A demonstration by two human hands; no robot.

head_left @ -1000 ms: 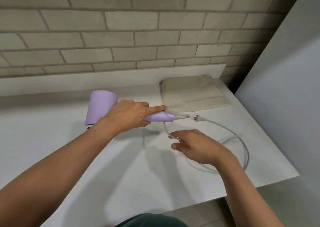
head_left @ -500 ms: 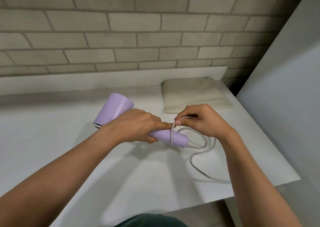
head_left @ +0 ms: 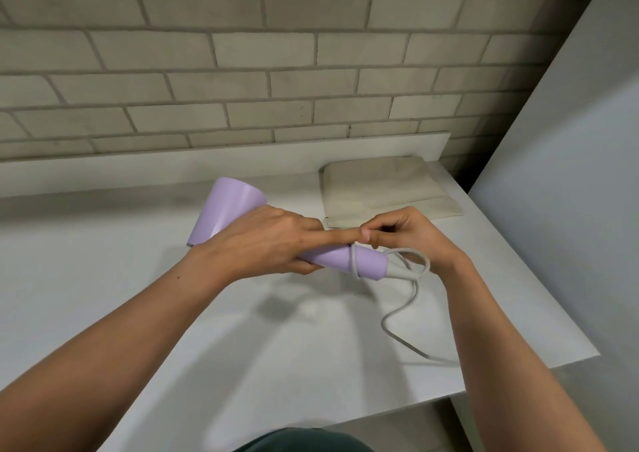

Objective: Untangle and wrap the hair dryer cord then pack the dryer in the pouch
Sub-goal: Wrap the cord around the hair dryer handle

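My left hand [head_left: 266, 240] grips the handle of the lilac hair dryer [head_left: 230, 209], holding it above the white counter with its barrel pointing back left and my index finger stretched along the handle. One turn of the grey cord [head_left: 408, 296] circles the handle's end. My right hand [head_left: 408, 235] pinches the cord just above the handle, touching my left fingertip. The rest of the cord loops beside the handle's tip and trails down over the counter behind my right forearm. The plug is hidden. The beige pouch [head_left: 383, 189] lies flat at the back right.
The white counter [head_left: 103, 296] ends at a front edge near my body and at a right edge beside a grey panel [head_left: 570, 192]. A low white ledge and a brick wall [head_left: 242, 71] close off the back.
My right hand has picked the cord up from the counter and brought it over the handle, making one turn. The dryer has been lifted and swung so its handle points right and toward me.
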